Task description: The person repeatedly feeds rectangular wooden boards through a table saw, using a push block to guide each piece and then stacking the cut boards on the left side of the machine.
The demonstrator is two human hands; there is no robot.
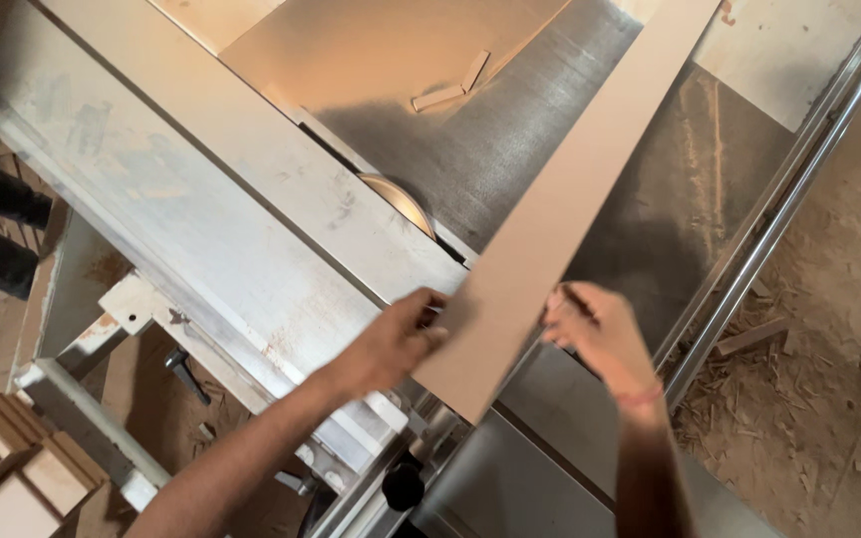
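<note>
Left hand (401, 339) and right hand (595, 334) each pinch an edge of the long pale wooden board (560, 214) beside the round saw blade (401, 202) on the grey metal counter (510, 149).

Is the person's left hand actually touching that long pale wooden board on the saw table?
Touching. The head view shows the left hand pressed against the edge of the long pale wooden board, fingers meeting its side with no gap.
</note>
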